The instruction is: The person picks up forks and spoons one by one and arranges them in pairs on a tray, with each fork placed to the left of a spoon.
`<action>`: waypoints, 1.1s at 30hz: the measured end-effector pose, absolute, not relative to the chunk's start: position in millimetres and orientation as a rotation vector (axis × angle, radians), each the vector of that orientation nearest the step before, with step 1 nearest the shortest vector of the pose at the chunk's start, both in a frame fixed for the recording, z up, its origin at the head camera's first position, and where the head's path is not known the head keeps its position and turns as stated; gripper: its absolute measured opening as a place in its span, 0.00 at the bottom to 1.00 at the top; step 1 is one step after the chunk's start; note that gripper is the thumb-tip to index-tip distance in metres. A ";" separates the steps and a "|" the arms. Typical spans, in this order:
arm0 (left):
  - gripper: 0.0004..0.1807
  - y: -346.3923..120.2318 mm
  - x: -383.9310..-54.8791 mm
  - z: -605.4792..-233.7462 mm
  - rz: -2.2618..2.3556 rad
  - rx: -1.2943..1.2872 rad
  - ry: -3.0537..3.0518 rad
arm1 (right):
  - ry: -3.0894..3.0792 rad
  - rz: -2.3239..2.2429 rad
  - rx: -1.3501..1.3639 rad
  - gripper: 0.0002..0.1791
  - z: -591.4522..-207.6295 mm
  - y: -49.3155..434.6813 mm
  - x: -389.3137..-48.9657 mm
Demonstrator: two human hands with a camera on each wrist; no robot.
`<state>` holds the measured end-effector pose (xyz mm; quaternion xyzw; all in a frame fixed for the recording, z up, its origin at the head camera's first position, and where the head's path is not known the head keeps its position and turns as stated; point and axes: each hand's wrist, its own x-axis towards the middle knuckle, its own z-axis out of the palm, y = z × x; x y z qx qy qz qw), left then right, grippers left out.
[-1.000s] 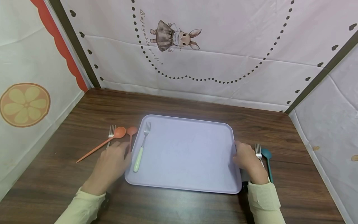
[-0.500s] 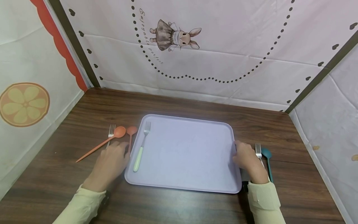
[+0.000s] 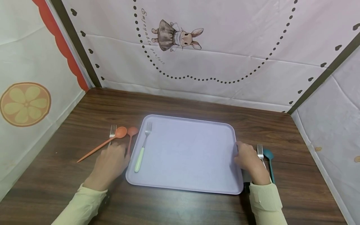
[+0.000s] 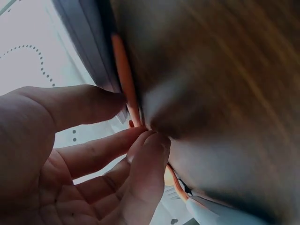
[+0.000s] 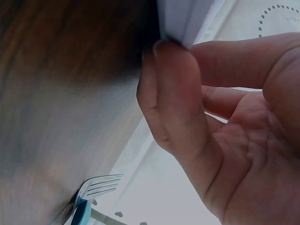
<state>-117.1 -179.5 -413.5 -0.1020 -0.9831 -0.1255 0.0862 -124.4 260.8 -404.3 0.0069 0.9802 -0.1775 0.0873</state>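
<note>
- Near the middle of the worktop (image 3: 168,209): one lilac tray (image 3: 185,153), lying flat, long sides running roughly with the worktop's far edge.
- Inside the tray's left rim: one green-handled fork (image 3: 141,153), tines toward the tray's far left corner.
- Just outside the tray's left edge: left hand (image 3: 110,162), fingers bent, thumb and fingertips pinching the handle of a salmon spoon (image 3: 132,131), bowl toward the worktop's far edge. Firmness of the pinch cannot be told.
- At the tray's right edge: right hand (image 3: 248,161), thumb and fingertips drawn close together on the rim, gripping it.
- Toward the worktop's left edge: an orange spoon (image 3: 104,143), slanted across a silver fork (image 3: 112,134); the fork's lower part is hidden by the left hand.
- Toward the worktop's right edge: a second fork (image 3: 260,154), handle partly hidden behind the right wrist, with a teal spoon (image 3: 268,154) just beside it.
- By the tray's near right corner: a black-handled utensil (image 3: 246,187), largely hidden; type cannot be determined.
- Beyond the worktop's far edge: white cloth (image 3: 213,59) printed with a rabbit.
</note>
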 end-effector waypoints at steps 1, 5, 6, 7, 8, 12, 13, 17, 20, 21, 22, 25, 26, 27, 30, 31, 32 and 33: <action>0.08 -179.6 -117.0 -413.4 -0.375 -0.305 -2.922 | 2.917 -0.531 0.023 0.29 -404.3 260.6 -124.4; 0.12 -179.6 -117.4 -412.9 -0.365 -0.295 -2.904 | 2.907 -0.531 0.036 0.30 -403.9 260.0 -124.2; 0.12 -179.6 -117.6 -412.8 -0.364 -0.297 -2.898 | 2.907 -0.529 0.037 0.30 -403.8 260.0 -124.2; 0.12 -179.5 -117.8 -413.1 -0.363 -0.298 -2.885 | 2.906 -0.527 0.039 0.30 -403.8 260.0 -124.2; 0.13 -179.3 -118.1 -413.1 -0.364 -0.296 -2.881 | 2.905 -0.525 0.040 0.30 -403.8 260.1 -124.2; 0.11 -179.1 -117.1 -414.4 -0.361 -0.275 -2.879 | 2.903 -0.520 0.044 0.30 -403.9 260.4 -124.5; 0.11 -178.9 -116.7 -414.8 -0.356 -0.268 -2.881 | 2.900 -0.520 0.048 0.30 -403.9 260.3 -124.6; 0.09 -179.1 -115.0 -414.9 -0.349 -0.243 -2.898 | 2.894 -0.519 0.058 0.30 -404.1 260.2 -124.9; 0.08 -179.2 -114.6 -414.7 -0.354 -0.230 -2.890 | 2.895 -0.515 0.060 0.30 -405.1 260.7 -125.3; 0.08 -179.2 -114.6 -414.6 -0.351 -0.228 -2.887 | 2.895 -0.515 0.059 0.30 -405.4 261.0 -125.5; 0.08 -179.2 -114.4 -414.4 -0.352 -0.224 -2.886 | 2.897 -0.515 0.057 0.30 -405.5 261.2 -125.8; 0.08 -179.6 -113.9 -414.1 -0.357 -0.219 -2.888 | 2.900 -0.513 0.053 0.29 -405.2 261.5 -126.2; 0.08 -179.6 -113.9 -413.9 -0.360 -0.218 -2.887 | 2.899 -0.513 0.053 0.29 -404.7 261.2 -126.2; 0.08 -179.5 -113.8 -413.6 -0.364 -0.219 -2.885 | 2.898 -0.513 0.055 0.29 -404.5 261.2 -126.2; 0.09 -179.5 -114.0 -413.3 -0.372 -0.224 -2.882 | 2.894 -0.516 0.055 0.28 -404.0 261.3 -126.3; 0.08 -179.4 -114.0 -412.9 -0.377 -0.223 -2.881 | 2.893 -0.521 0.056 0.28 -403.8 261.3 -126.1; 0.08 -179.3 -113.9 -412.6 -0.379 -0.225 -2.881 | 2.890 -0.524 0.056 0.28 -403.8 261.5 -126.1; 0.08 -179.2 -113.9 -412.3 -0.382 -0.227 -2.883 | 2.890 -0.527 0.055 0.27 -404.3 261.8 -126.1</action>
